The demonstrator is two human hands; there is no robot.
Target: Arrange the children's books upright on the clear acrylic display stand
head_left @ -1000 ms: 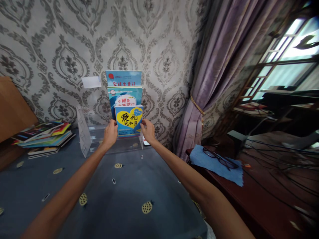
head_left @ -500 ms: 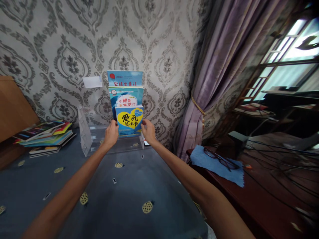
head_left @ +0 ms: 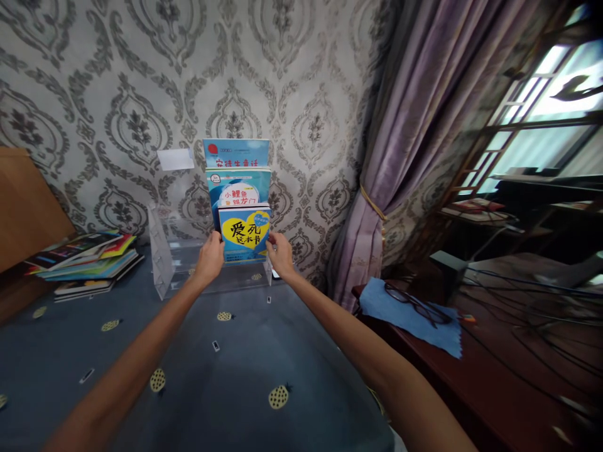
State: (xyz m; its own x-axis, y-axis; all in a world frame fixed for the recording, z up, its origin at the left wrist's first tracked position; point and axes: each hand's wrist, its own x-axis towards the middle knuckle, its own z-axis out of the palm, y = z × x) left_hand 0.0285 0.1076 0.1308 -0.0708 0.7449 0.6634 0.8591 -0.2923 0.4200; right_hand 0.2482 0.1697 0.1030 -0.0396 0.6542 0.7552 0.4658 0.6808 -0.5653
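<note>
A small blue book with a yellow heart on its cover stands nearly upright in the clear acrylic rack. Its left edge is gripped by my left hand, its right edge by my right hand; both hands have their fingers closed. Behind it, a step higher, rises a teal book with a white oval on the cover. Higher still, a light blue book with red lettering shows only its top part. My thumbs and fingers partly hide the front book's side edges.
Left of the rack lies an untidy pile of books on the blue pineapple-print tablecloth. A white label sits at the rack's upper left. To the right, glasses rest on a blue cloth, near tangled cables.
The front book's top has tipped slightly, and a dark edge now shows along it. Both hands keep their grip; the whole view has shifted a little.
</note>
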